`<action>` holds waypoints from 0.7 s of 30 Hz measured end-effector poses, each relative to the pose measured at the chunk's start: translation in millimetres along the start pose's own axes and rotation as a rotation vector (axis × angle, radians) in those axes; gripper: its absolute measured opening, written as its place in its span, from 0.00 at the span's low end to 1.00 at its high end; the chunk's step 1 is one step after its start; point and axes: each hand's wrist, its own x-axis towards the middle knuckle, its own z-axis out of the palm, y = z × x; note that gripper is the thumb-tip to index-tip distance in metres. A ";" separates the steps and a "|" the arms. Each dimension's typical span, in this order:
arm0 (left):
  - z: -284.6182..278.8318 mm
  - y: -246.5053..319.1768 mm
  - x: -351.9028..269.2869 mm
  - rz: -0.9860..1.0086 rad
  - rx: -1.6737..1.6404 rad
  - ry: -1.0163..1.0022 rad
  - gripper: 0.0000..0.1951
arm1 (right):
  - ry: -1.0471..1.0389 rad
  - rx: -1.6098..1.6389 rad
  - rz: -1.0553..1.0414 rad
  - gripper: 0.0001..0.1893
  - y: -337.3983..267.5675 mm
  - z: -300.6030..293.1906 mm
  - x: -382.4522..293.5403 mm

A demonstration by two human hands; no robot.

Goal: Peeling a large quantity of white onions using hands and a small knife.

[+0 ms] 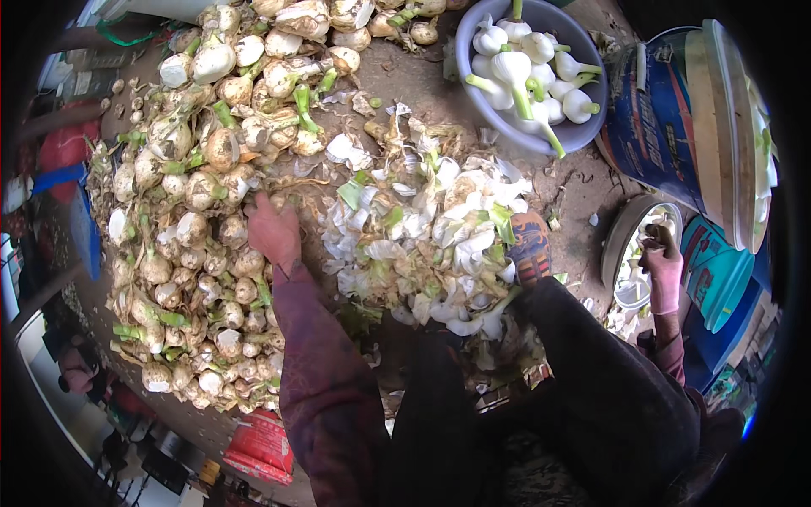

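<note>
My left hand (274, 229) is at the right edge of a large heap of unpeeled garlic bulbs (206, 190) with soil-stained skins and cut green stems. Its fingertips touch the heap, and whether they grip a bulb is hidden. On the far right my right hand (662, 263), in a pink covering with dark fingers, is curled over a metal basin (609, 253). White garlic pieces (633, 275) lie in that basin. I cannot tell whether the right hand holds anything. Between my hands lies a mound of peeled-off garlic skins (424, 237).
A grey-purple basin (467, 95) holds several clean white bulbs with green stems. Right of it stands a blue paint bucket (652, 127) with white garlic at its mouth. A teal bucket (713, 272) is near the metal basin. My patterned shoe (531, 244) touches the skins. A red bucket (261, 447) lies lower left.
</note>
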 end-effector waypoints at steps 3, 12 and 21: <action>-27.5 18.4 -16.9 0.099 -0.554 -0.074 0.24 | -0.355 0.159 -0.051 0.17 -60.1 60.6 -14.9; -100.6 123.5 -96.8 0.762 -0.972 -0.395 0.37 | -0.898 0.022 -0.565 0.19 -161.7 192.9 -34.2; -108.8 123.5 -101.4 0.866 -0.803 -0.532 0.38 | -0.967 -0.133 -0.509 0.17 -159.4 195.9 -42.4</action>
